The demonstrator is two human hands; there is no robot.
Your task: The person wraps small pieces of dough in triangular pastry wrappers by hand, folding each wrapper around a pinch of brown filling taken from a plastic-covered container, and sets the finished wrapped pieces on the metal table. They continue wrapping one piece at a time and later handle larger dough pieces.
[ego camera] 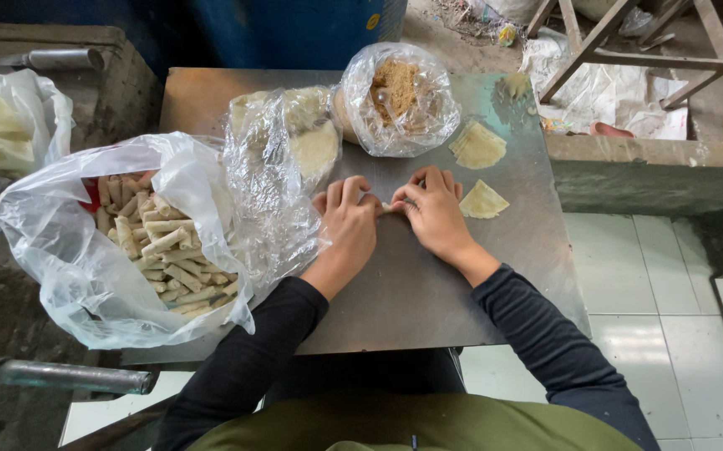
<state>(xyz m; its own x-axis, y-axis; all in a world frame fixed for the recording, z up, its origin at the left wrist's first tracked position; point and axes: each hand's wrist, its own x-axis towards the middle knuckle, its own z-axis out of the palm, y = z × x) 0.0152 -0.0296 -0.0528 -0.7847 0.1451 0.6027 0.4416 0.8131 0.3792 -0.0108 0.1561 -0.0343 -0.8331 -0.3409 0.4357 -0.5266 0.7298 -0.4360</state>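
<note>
An olive apron (411,426) lies nearest, at 6 o'clock, with dark sleeves (248,359) rising to a metal table (403,292). Bare steel spreads between its near edge and the hands. The left hand (347,224) and right hand (435,210) meet at center, fingers curled and pinching a small pale roll (389,206) between them. At 9 o'clock a plastic bag of finished rolls (165,246) crowds the left edge. Two wrappers (478,146) lie at 2 o'clock; a bag of brown filling (399,96) sits at 12.
</note>
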